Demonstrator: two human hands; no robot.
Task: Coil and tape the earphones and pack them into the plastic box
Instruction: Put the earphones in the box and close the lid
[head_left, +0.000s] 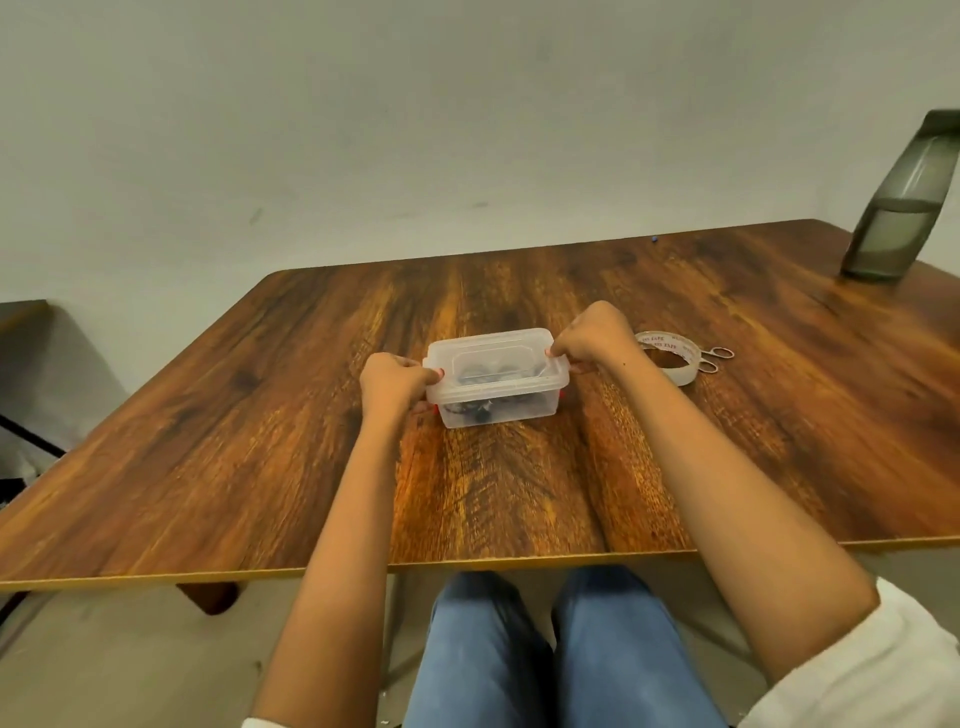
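A small clear plastic box (500, 402) stands in the middle of the wooden table (519, 493) with its clear lid (493, 358) on top. Dark coiled earphones (475, 410) show through its walls. My left hand (392, 382) grips the box's left end, thumb on the lid's edge. My right hand (592, 335) grips the right end, fingers curled over the lid's corner. A red latch (561, 393) peeks out low on the right end.
A roll of tape (670, 358) lies just right of my right hand, with small scissors (714, 358) touching it. A grey-green stand (904, 202) leans at the table's far right corner. A wall runs behind the table.
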